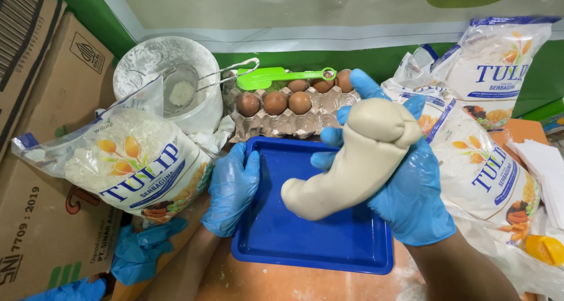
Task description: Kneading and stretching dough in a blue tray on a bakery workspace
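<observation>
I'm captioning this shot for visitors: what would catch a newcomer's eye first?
First the pale dough lump at centre, gripped by the right hand in a blue glove above a blue tray. The left hand rests on the tray's left rim. Behind sit brown eggs in a carton.

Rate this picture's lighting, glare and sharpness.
Head view: light is even and soft; faint sheen on the blue plastic tray and the clear plastic flour bags; the pale dough lump in the blue-gloved right hand is sharp; edges bow slightly.
</observation>
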